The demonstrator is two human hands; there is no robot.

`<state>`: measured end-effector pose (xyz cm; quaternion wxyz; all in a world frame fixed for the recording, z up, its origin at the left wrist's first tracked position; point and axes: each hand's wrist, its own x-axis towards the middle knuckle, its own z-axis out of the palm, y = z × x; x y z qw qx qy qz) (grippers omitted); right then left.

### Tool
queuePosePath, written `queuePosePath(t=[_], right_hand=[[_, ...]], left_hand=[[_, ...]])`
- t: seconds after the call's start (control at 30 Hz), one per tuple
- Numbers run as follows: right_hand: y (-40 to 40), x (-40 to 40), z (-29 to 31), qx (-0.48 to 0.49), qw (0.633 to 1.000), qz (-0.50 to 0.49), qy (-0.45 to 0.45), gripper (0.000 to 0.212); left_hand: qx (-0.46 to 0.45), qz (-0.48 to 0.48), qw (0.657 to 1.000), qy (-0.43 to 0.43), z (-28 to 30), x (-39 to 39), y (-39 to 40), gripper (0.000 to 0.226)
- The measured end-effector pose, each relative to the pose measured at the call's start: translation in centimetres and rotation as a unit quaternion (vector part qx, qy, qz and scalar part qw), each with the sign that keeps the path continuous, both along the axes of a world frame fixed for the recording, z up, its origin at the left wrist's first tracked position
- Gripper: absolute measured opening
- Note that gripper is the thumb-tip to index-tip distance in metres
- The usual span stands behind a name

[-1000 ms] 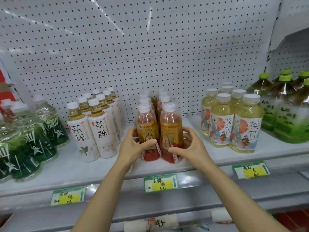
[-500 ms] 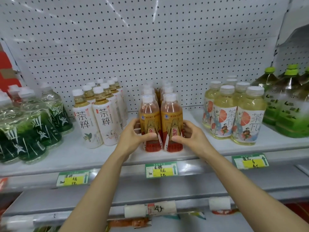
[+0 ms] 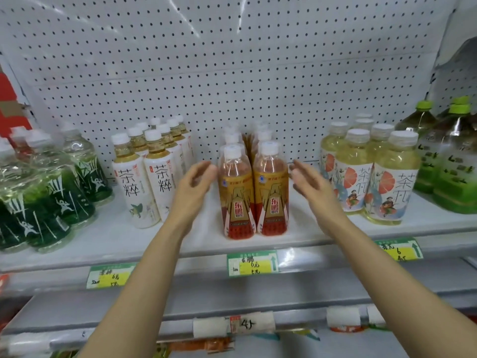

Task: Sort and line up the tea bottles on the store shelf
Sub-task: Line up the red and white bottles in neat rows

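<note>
So the person has both hands up at the orange tea bottles (image 3: 254, 195) in the middle of the shelf (image 3: 124, 236). Left hand (image 3: 192, 188) sits just beside the left front bottle, fingers loosely spread and holding nothing; can't tell if the fingertips brush the plastic or not. Right hand (image 3: 313, 186) is the same story on the other side: open, relaxed, gripping nothing, a small gap to the right front bottle.

Those two front bottles stand upright, touching each other, labels facing out, near the front lip, with more of the same kind lined up behind them in two files. Looks like this group is pretty much squared up, so the step in hand reads as finishing the orange rows and letting go.

Next move is probably one of the neighbours. The white-label bottles (image 3: 147, 182) on the left look angled and sit further back from the lip, so they'd need pulling forward and straightening. The yellow bottles (image 3: 371, 177) on the right look tidy-ish.

Room-wise, there's bare shelf on both sides of the orange group, enough to get a hand in. The front edge has no visible rail, so anything slid forward too hard could tip off.
</note>
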<state>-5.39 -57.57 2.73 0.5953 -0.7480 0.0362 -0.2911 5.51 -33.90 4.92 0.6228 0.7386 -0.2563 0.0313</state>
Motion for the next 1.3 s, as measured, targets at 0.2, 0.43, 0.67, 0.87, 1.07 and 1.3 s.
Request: queuePosePath(t=[0.2,0.43,0.67,0.87,1.07,1.3], right_hand=[[-2.6,5.7,6.4,0.007,1.000,0.009,0.015,0.043],[-2.6,7.7,7.0,0.022,0.997,0.056,0.051,0.034],[-2.4,6.6,7.2,-0.017,0.996,0.082,0.032,0.030],[-3.6,6.5,7.8,-0.020,0.993,0.105,0.056,0.024],[-5.3,10.7,9.0,-0.002,0.999,0.026,0.028,0.037],[-5.3,14.3,8.8,-0.041,0.991,0.048,0.116,0.043]], left_hand=[[0.081,-0.003,0.996,-0.027,6.2,4.9,-3.6,0.055],[0.060,-0.044,0.997,0.015,5.6,6.6,-5.1,0.027],[0.049,-0.065,0.997,0.001,5.7,5.7,-5.0,0.018],[0.040,-0.060,0.997,0.006,5.8,6.0,-4.1,0.028],[0.046,-0.007,0.999,-0.028,8.4,10.4,-5.8,0.048],[0.124,-0.035,0.991,0.024,8.1,12.6,-7.9,0.045]])
